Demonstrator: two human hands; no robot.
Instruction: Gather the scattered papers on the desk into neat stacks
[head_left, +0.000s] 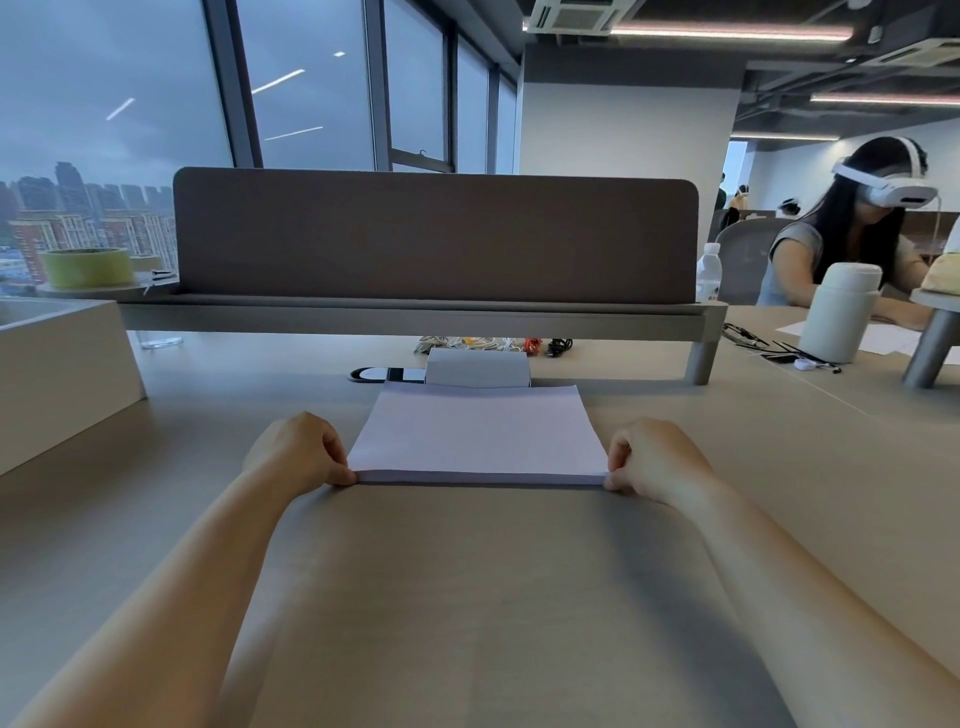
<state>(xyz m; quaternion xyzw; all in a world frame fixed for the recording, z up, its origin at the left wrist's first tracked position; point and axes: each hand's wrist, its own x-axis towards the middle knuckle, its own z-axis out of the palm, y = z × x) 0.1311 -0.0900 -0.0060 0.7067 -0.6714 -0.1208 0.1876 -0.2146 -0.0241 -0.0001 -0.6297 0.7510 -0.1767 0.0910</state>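
One squared-up stack of white papers (478, 434) lies flat on the beige desk (493, 597), straight ahead of me. My left hand (298, 449) grips the stack's near left corner, fingers curled against its edge. My right hand (652, 457) grips the near right corner in the same way. The sheets' near edge looks even between the two hands.
A grey box (478, 368) sits just behind the stack, with tangled cables (493, 344) beyond it under the brown divider screen (436, 236). A beige cabinet (57, 374) stands at left. At right are a white flask (839, 317), a water bottle (708, 273) and a seated person (852, 244).
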